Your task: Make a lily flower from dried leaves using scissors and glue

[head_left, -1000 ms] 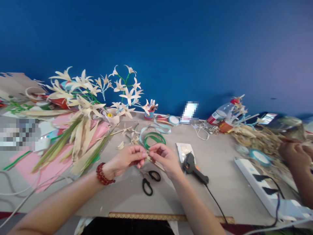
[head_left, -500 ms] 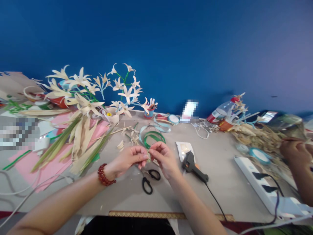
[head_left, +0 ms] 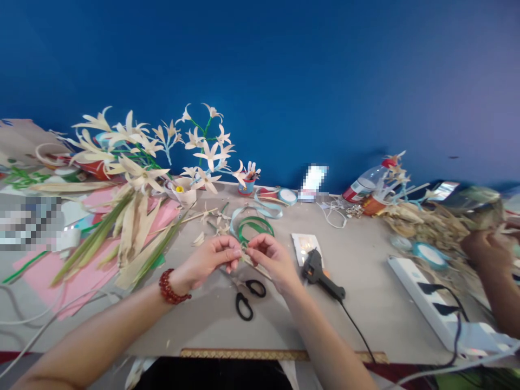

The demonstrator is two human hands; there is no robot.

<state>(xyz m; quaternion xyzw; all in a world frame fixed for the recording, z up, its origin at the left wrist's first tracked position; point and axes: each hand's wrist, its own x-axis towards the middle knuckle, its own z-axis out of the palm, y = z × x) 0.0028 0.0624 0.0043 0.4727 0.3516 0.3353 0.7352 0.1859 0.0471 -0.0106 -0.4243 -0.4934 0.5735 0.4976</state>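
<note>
**Seemingly midway: strip (head_left: pixel 257 266) pinched over mid-bench (head_left: pixel 365 260)**

Held just above the bench middle, between left hand (head_left: pixel 209 261) and right hand (head_left: pixel 273 260), with fingers of both closed on it. Judged partly done: finished flowers (head_left: pixel 207 154) massed at far left, nothing flower-like on the strip so far as visible. Scissors (head_left: pixel 245 299) lying right below the hands, glue gun (head_left: pixel 320 273) just right, green ribbon (head_left: pixel 255 227) just behind. Open room only toward the near edge; leaves (head_left: pixel 134 233) crowding left, socket bar (head_left: pixel 422 300) and another person's hand (head_left: pixel 481 246) right.
</note>
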